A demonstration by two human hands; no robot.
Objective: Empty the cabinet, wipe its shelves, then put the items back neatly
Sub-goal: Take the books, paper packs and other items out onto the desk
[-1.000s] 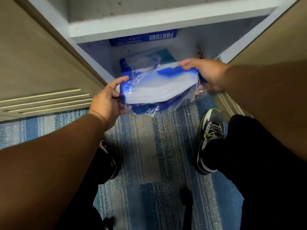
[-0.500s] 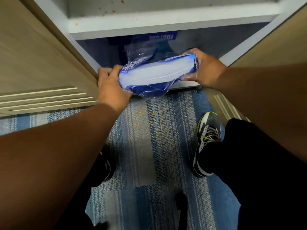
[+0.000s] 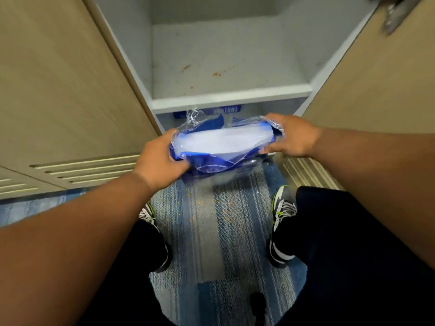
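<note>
**Pack held at both ends before the cabinet's lower opening**

A blue-and-white pack [image 3: 221, 143] in clear wrap is held between the two hands, off the carpet [image 3: 211, 243] and just near of the cabinet [image 3: 131, 43]. It sits below the front edge of the shelf [image 3: 226, 100], in front of the lower compartment. The pack's left end is gripped by the left hand [image 3: 160, 161], with the thumb curled along the near underside and the fingers hidden behind the pack. The right end is gripped by the right hand [image 3: 289, 135], with the fingers laid over the far top edge and the thumb pressed on the near side. Both forearms are stretched forward from the near corners and converge on the pack, with the backs of the hands turned up.

The pack's long axis runs left to right, with the right end slightly farther and higher. The white broad face is turned up and toward the viewer, and the blue part lies beneath it. A loose tuft of wrap [image 3: 194, 116] stands up at the far left.

A blue box [image 3: 226, 109] is seen in the lower compartment behind the pack. Orange-brown specks [image 3: 216, 73] are scattered on the shelf, and crumbs [image 3: 200, 202] on the carpet between the shoes [image 3: 281, 222]. The open doors [image 3: 58, 90] stand to the left and right.
</note>
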